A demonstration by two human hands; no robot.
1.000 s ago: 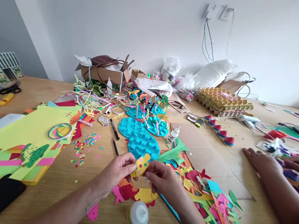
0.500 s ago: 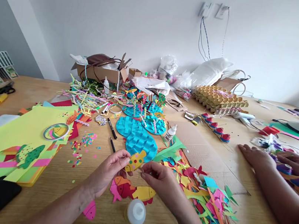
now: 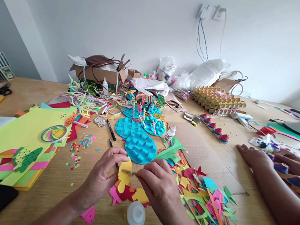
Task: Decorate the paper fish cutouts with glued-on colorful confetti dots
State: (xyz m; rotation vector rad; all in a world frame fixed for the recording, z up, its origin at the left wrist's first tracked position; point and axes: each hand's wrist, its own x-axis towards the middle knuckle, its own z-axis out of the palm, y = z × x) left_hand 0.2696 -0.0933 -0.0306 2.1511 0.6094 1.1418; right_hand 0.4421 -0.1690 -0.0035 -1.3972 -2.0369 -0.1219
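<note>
My left hand (image 3: 103, 180) pinches a yellow paper fish (image 3: 124, 176) between thumb and fingers, its plain side facing me. A fuzzy brown twisted strand (image 3: 129, 172) lies across the fish, gripped at its other end by my right hand (image 3: 157, 179), whose fingers are closed. Just below the hands, pink, red and yellow paper fish (image 3: 140, 195) lie in a pile on the table. A squat bottle with a white nozzle top (image 3: 136, 215) stands between my forearms. Near my left wrist is a single pink fish (image 3: 88, 214).
Blue woven paper discs (image 3: 140, 148) lie ahead, beside a white glue bottle (image 3: 169, 133). Colourful paper scraps (image 3: 215, 203) are heaped at right, a yellow paper stack (image 3: 24, 123) at left. Another person's hand (image 3: 256, 158) rests on the table at far right, near painted egg-carton strips.
The yellow fish has turned from its dotted side to its plain side. My right hand has brought the brown strand across it. A thin stick-like length now shows beside my right forearm.
</note>
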